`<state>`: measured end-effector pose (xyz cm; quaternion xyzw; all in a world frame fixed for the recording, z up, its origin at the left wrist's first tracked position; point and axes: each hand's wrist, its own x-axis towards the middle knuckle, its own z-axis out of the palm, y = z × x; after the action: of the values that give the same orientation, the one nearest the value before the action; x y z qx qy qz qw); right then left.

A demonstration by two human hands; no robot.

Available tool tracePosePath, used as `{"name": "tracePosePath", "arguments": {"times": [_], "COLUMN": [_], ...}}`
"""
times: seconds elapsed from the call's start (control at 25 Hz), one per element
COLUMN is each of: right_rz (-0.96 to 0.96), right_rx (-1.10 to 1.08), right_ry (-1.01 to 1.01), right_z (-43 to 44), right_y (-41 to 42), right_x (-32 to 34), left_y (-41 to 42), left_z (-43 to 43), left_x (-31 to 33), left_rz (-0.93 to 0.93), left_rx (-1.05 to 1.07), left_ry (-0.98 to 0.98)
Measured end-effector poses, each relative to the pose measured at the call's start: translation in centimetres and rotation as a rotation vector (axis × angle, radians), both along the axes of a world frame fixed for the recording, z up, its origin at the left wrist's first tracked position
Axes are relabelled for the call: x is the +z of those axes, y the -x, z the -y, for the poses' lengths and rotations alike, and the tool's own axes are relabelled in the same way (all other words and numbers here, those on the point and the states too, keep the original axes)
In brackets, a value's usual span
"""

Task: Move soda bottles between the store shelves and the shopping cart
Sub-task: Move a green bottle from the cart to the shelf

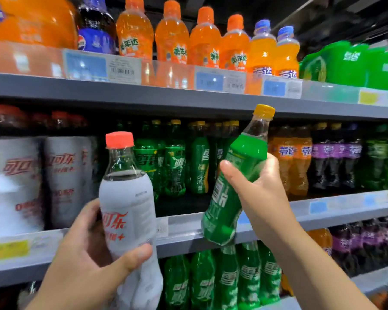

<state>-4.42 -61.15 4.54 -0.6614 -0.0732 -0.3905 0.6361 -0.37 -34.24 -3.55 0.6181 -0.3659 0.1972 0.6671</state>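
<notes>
Your right hand (262, 193) wraps its fingers (231, 173) round the yellow-capped green plastic soda bottle (222, 209), tilted cap up-right just before the grey metal middle shelf (182, 233); your left hand (87, 253) grips the red-capped white-sleeved cola bottle (128, 198) upright, beside it

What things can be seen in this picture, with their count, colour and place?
shelves: three, grey, across the view
white bottle: one, white with red cap, in left hand
green bottle: one, green with yellow cap, tilted, in right hand
orange-capped bottles: four, orange, top shelf
blue-capped bottles: two, orange, top shelf
shelved green bottles: many, green, middle and lower shelves
white packs: at least two, white, middle shelf left
left hand: one, grips white bottle
right hand: one, grips green bottle
</notes>
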Motion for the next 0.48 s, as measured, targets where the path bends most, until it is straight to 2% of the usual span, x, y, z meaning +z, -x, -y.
{"name": "tracePosePath", "arguments": {"times": [0.16, 0.28, 0.4, 0.48], "right_rz": [-0.054, -0.080, -0.014, 0.019], "right_rx": [0.235, 0.244, 0.298, 0.294], "right_ry": [-0.147, -0.120, -0.107, 0.010], "right_z": [1.2, 2.0, 3.1, 3.6], "right_y": [-1.2, -1.8, -2.0, -2.1], "right_x": [1.3, 1.3, 1.2, 1.3], "left_y": [0.1, 0.0, 0.0, 0.0], "left_z": [1.9, 2.8, 3.4, 3.4], "left_x": [2.2, 3.5, 4.3, 4.6], "left_rz": [-0.023, -0.039, -0.027, -0.022], "left_rx": [0.011, 0.036, 0.063, 0.065], "left_ry": [-0.002, 0.017, 0.049, 0.083]}}
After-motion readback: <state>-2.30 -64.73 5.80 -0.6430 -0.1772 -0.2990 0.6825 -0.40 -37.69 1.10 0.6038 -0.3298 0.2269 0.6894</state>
